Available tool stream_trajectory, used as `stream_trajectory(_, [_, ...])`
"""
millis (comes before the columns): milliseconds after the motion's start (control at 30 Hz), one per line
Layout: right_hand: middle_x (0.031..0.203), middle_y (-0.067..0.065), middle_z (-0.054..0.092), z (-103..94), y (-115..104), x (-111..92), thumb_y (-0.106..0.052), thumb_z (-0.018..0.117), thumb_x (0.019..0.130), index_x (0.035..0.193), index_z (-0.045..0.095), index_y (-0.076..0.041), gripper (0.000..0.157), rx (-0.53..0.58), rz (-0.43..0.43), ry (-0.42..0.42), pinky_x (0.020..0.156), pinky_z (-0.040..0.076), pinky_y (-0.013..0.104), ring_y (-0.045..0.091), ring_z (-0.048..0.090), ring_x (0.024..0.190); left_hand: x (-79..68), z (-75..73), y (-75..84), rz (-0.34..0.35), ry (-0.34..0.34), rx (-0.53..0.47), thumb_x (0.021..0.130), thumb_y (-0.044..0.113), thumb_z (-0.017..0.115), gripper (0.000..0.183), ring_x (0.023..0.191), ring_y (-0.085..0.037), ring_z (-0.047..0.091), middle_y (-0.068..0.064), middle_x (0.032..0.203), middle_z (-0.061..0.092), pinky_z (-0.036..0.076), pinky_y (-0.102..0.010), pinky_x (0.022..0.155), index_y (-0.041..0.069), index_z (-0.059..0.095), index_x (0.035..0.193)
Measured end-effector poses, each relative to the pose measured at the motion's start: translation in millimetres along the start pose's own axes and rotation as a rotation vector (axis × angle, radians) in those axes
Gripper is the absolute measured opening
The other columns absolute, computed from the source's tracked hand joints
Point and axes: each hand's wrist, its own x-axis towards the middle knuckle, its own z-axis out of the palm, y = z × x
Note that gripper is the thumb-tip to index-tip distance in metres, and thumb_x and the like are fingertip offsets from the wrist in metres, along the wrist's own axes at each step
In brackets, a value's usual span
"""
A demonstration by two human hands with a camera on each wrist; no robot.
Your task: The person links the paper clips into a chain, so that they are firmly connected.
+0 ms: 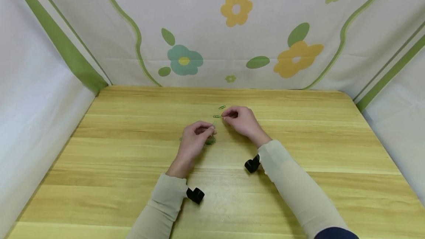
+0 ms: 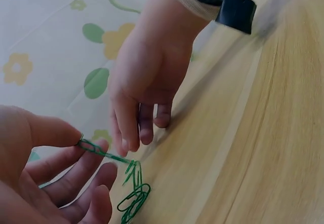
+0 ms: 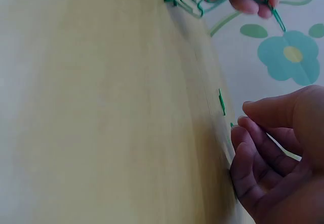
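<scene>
My left hand [image 1: 196, 137] pinches the end of a chain of green paper clips [image 2: 132, 171] between thumb and fingers. The chain sags from the fingertips and bunches at its lower end, as the left wrist view shows. My right hand [image 1: 242, 121] is just right of a loose green paper clip [image 1: 217, 116] on the table. Its thumb and forefinger tips are close together with a small gap, and no clip shows between them in the right wrist view. A second loose paper clip [image 1: 222, 107] lies slightly farther back.
The wooden table [image 1: 299, 194] reaches back to a white curtain [image 1: 206, 17] printed with flowers. A bit of green [image 1: 180, 139] peeks out left of my left hand. Each wrist carries a small black camera [image 1: 196, 195].
</scene>
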Motion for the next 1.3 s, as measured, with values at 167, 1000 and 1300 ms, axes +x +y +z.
stream_trajectory(167, [0.111, 0.008, 0.077, 4.8, -2.5, 11.8, -0.019, 0.073, 0.103, 0.114, 0.08, -0.012, 0.015, -0.031, -0.009, 0.008, 0.092, 0.058, 0.041, 0.025, 0.07, 0.102, 1.1, -2.2, -0.4, 0.001, 0.067, -0.03, 0.106, 0.016, 0.07, 0.018, 0.093, -0.024, 0.07, -0.008, 0.103, 0.08, 0.055, -0.03, 0.079, 0.004, 0.076, 0.117])
stream_trajectory(1000, [0.103, 0.005, 0.074, 12.6, -12.0, 17.2, -0.026, 0.07, 0.106, 0.107, 0.076, -0.013, 0.014, -0.205, 0.041, -0.033, 0.084, 0.054, 0.037, 0.021, 0.066, 0.092, 3.2, -9.2, 3.3, -0.05, 0.187, -0.132, 0.105, 0.016, 0.071, 0.017, 0.083, -0.016, 0.066, -0.003, 0.096, 0.08, 0.052, -0.027, 0.07, 0.004, 0.076, 0.116])
stream_trajectory(1300, [0.108, 0.018, 0.078, 11.5, -10.8, -7.8, -0.01, 0.063, 0.109, 0.119, 0.065, -0.001, 0.014, 0.411, 0.095, -0.031, 0.078, 0.064, 0.032, 0.023, 0.076, 0.092, 1.4, -3.4, 4.7, -0.037, 0.158, -0.094, 0.104, 0.016, 0.072, 0.014, 0.08, -0.013, 0.067, -0.006, 0.098, 0.082, 0.052, -0.026, 0.068, 0.007, 0.077, 0.112])
